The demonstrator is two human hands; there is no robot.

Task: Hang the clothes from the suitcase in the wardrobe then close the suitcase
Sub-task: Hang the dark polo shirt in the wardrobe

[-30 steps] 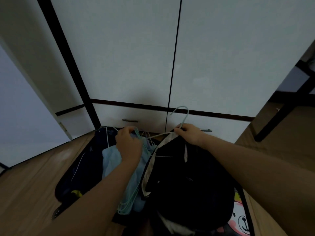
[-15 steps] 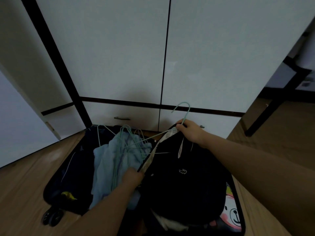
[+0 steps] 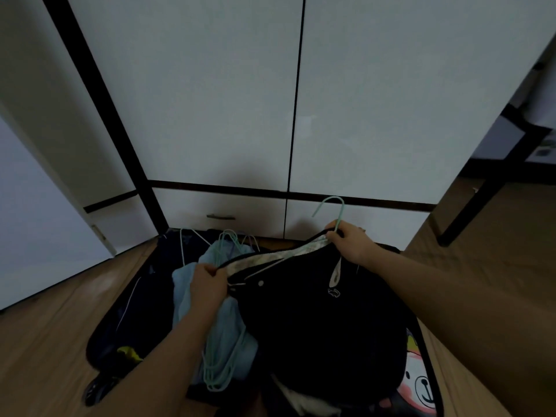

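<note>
A black polo shirt (image 3: 319, 320) with a small white logo hangs over the open dark suitcase (image 3: 120, 320). My right hand (image 3: 350, 243) grips the neck of a mint green hanger (image 3: 332, 207) together with the shirt's collar. My left hand (image 3: 209, 282) pinches the collar's left end. In the suitcase a light blue garment (image 3: 224, 335) lies under several spare mint hangers (image 3: 221, 374). The white wardrobe (image 3: 294, 100) stands right behind, both doors shut.
Two white drawers (image 3: 216, 209) sit at the wardrobe's base, the left with a metal handle. A white door (image 3: 36, 212) stands open at left. A dark table leg (image 3: 472, 206) rises at right. A bear-print item (image 3: 418, 386) lies at the suitcase's right edge. Wooden floor surrounds.
My left hand left the pile of hangers, dipped low beside the shirt, then came up to take the collar's left end. My right hand kept its grip on hanger and collar.
</note>
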